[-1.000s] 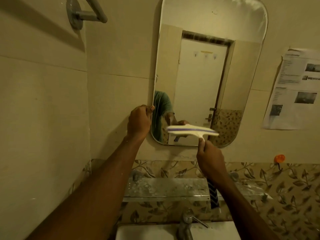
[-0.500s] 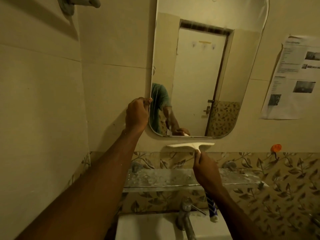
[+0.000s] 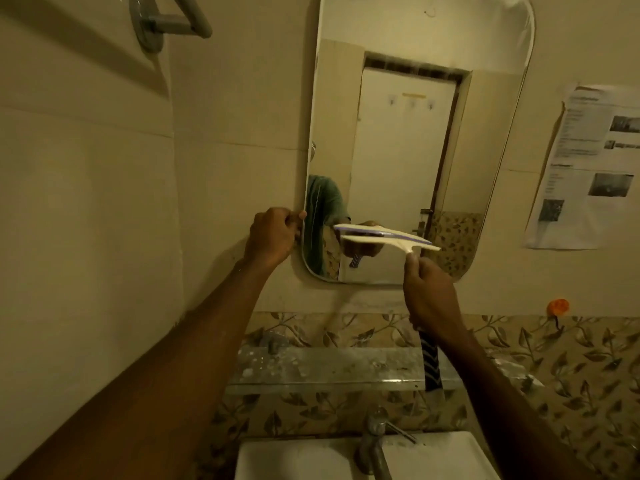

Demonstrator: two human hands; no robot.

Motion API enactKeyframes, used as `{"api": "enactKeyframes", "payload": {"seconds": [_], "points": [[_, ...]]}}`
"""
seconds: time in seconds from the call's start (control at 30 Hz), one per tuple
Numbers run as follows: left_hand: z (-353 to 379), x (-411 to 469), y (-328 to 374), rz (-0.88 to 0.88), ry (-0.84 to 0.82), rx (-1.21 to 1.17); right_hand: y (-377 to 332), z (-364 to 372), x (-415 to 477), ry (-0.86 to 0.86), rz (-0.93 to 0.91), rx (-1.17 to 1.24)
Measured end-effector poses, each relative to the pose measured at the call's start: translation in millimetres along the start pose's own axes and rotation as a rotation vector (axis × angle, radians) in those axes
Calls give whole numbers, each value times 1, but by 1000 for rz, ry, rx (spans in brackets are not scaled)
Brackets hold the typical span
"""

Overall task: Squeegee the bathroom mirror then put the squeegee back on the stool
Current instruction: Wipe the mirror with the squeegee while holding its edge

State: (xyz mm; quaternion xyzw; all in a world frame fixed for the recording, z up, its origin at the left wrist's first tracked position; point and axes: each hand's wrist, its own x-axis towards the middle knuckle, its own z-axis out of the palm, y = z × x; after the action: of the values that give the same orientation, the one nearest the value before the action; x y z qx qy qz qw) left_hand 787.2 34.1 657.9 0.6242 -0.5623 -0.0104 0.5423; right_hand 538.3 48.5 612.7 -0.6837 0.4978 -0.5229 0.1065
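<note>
The right hand [image 3: 431,296] is closed around the handle of the squeegee [image 3: 388,240], whose blade lies across the lower part of the mirror [image 3: 408,140]. The left hand [image 3: 273,237] pinches the mirror's left edge near the bottom corner.

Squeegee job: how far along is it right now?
Still mid-wipe. The right hand holds the squeegee with its blade across the lower mirror, while the left hand grips the mirror's left edge. How much glass is already cleared can't be told. Returning it to the stool, out of view, remains.
</note>
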Motion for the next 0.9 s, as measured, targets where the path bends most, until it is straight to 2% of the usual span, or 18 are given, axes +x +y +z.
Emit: {"api": "enactKeyframes", "payload": {"seconds": [0.1,0.2,0.3,0.47,0.57,0.73,0.9], "points": [[-13,5,-5,-80,-38,-84,-32,-15,37,32,-8,73],[-25,19,12,-74,61,-149,-68,-31,72,58,-50,123],[-40,43,53,-19,175,-210,-106,-48,103,77,-72,159],[-64,79,130,48,255,-289,-159,-79,151,103,-93,158],[-69,92,159,4,214,-320,-189,-94,171,108,-125,159],[-73,103,166,-87,124,-425,-233,-112,201,116,-144,54],[-76,107,165,-98,62,-461,-242,-105,195,99,-221,-200]]}}
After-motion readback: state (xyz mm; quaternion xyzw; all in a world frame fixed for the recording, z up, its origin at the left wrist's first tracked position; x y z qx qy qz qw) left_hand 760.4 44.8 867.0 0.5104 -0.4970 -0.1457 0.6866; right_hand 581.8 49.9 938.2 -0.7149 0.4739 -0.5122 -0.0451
